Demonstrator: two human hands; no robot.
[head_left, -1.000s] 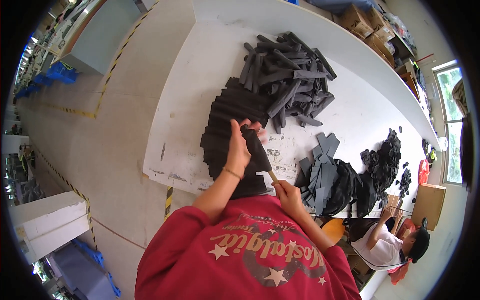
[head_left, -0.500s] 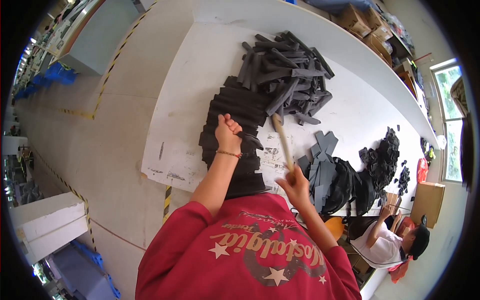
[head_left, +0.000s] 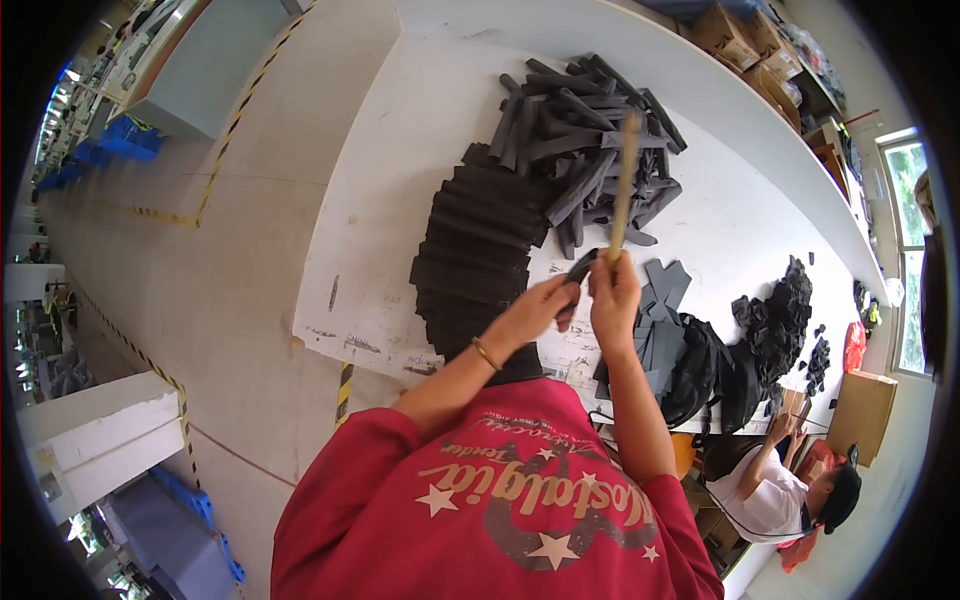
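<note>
Far left: blue bins (head_left: 130,138) by a grey cabinet (head_left: 215,75), then tape (head_left: 226,130) on the floor. White table (head_left: 365,215) next; on it, a row (head_left: 478,255) of black pieces, overlapping, running from the pile down toward your shirt (head_left: 500,490). Your left hand (head_left: 540,312) is right of the row, fingers narrow on a black strip (head_left: 583,266). Strip sits between your hands, near the stick's low end; can't tell if they touch. Tube pile (head_left: 580,120) lies beyond. Your right hand (head_left: 614,295) is closed round the stick (head_left: 626,185), its tip pointing away, across the pile in view. Further right: grey flats (head_left: 662,290), black scraps (head_left: 778,305), seated co-worker (head_left: 768,492).
</note>
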